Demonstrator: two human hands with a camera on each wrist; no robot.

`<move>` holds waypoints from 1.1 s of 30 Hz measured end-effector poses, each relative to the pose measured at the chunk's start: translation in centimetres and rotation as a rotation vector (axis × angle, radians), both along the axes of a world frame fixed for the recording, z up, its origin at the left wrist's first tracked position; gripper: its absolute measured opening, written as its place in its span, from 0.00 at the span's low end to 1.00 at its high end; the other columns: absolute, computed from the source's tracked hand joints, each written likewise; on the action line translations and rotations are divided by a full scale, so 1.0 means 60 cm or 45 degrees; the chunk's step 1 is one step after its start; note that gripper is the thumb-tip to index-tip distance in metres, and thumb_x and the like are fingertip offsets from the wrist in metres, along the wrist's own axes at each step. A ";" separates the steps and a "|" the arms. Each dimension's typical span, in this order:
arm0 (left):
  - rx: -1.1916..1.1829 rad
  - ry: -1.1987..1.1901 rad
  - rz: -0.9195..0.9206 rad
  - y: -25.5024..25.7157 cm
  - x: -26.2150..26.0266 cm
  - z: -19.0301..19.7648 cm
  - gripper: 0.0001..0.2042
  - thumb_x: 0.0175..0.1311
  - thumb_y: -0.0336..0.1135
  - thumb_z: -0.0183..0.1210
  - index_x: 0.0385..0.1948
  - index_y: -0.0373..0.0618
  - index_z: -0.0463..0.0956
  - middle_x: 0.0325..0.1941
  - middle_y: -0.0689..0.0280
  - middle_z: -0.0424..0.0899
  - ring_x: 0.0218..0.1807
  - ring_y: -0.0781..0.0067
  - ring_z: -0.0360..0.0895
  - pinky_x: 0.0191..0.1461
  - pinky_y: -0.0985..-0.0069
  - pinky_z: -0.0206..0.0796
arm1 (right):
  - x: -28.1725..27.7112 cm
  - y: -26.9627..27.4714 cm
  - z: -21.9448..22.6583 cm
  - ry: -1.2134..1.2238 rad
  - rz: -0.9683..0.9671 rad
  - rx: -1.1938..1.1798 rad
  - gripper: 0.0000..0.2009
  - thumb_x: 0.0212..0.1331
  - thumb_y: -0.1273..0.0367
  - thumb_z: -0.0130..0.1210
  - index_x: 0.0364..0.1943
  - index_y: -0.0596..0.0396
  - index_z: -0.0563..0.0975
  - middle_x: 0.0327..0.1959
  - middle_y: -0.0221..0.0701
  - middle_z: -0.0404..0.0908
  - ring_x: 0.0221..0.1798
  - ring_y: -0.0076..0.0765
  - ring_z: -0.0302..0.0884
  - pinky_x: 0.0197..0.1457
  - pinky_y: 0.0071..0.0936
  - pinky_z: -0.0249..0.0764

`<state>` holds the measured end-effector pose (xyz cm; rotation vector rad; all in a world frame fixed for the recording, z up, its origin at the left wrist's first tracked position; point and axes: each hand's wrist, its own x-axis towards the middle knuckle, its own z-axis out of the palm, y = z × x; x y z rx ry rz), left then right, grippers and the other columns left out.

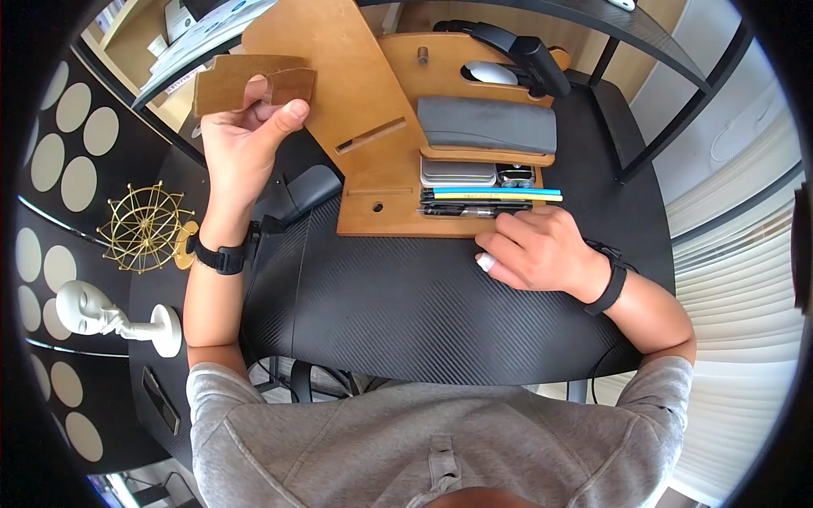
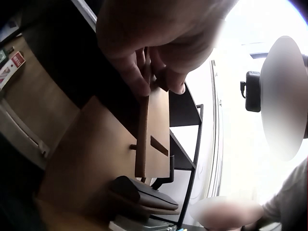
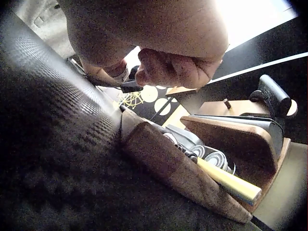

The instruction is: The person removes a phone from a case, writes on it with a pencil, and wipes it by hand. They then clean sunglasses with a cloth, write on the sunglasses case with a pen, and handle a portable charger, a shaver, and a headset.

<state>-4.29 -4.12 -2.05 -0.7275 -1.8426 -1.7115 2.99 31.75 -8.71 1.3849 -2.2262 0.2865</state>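
Observation:
My left hand (image 1: 241, 144) is raised at the left, pinching a brown wooden piece (image 1: 222, 80) between thumb and fingers. Beside it a tall slotted wooden board (image 1: 326, 76) leans over the organizer; the left wrist view shows the slotted board (image 2: 156, 130) nearly edge-on below my fingertips. My right hand (image 1: 542, 250) has loosely curled fingers and lies by the front edge of the wooden organizer (image 1: 364, 222). No held thing shows in it. White covers one fingertip. Pencils (image 1: 491, 195), a dark pen (image 1: 474, 211) and a grey case (image 1: 487, 127) sit in the organizer.
A white mouse (image 1: 491, 73) and a black device (image 1: 542, 68) lie at the organizer's back. At the left stand a gold Ferris wheel ornament (image 1: 146, 229) and a white head sculpture (image 1: 85, 309). A black shelf frame (image 1: 652, 127) rises behind the desk (image 1: 423, 313).

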 end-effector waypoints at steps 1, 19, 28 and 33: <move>0.025 -0.027 -0.028 0.001 -0.002 -0.001 0.18 0.60 0.26 0.74 0.49 0.33 0.78 0.46 0.61 0.86 0.43 0.75 0.85 0.48 0.79 0.79 | 0.000 0.000 0.001 0.002 0.001 0.000 0.10 0.56 0.62 0.64 0.37 0.50 0.79 0.27 0.28 0.72 0.24 0.31 0.78 0.26 0.31 0.74; -0.184 -0.876 -0.711 0.051 0.038 -0.030 0.15 0.66 0.26 0.69 0.51 0.29 0.79 0.41 0.63 0.88 0.38 0.77 0.86 0.46 0.79 0.80 | 0.004 0.001 0.005 0.088 0.043 0.026 0.30 0.50 0.64 0.65 0.63 0.32 0.79 0.47 0.31 0.81 0.24 0.30 0.77 0.27 0.28 0.75; -0.249 -0.954 -0.879 0.077 0.052 -0.047 0.17 0.76 0.31 0.58 0.60 0.31 0.72 0.52 0.65 0.85 0.52 0.78 0.82 0.58 0.77 0.76 | 0.003 0.004 0.002 0.239 0.180 -0.074 0.24 0.50 0.68 0.62 0.56 0.38 0.83 0.34 0.28 0.81 0.24 0.26 0.77 0.24 0.23 0.67; -0.219 -0.882 -0.745 0.065 0.028 -0.039 0.17 0.77 0.32 0.53 0.62 0.34 0.69 0.55 0.59 0.86 0.56 0.67 0.85 0.58 0.76 0.76 | 0.001 0.005 -0.003 0.285 0.199 -0.073 0.21 0.57 0.66 0.58 0.57 0.36 0.80 0.40 0.33 0.85 0.27 0.24 0.80 0.24 0.20 0.63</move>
